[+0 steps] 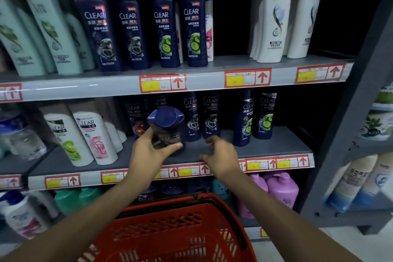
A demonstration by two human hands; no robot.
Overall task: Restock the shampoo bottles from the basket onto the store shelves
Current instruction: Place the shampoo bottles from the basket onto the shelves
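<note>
Below our arms sits a red basket (176, 234). Our left hand (148, 151) grips a dark blue shampoo bottle (167, 127) above the middle shelf (276, 144); just right, our right hand (221, 155) hovers open-fingered.

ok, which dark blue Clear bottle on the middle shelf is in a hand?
The dark blue bottle at the shelf front, gripped by the left hand, its cap tipped toward the camera. The other blue bottles stand upright in the back row, untouched.

Glossy dark plastic bottle (167, 127) — matt grey shelf (276, 142) — perforated red plastic basket (170, 234).
</note>
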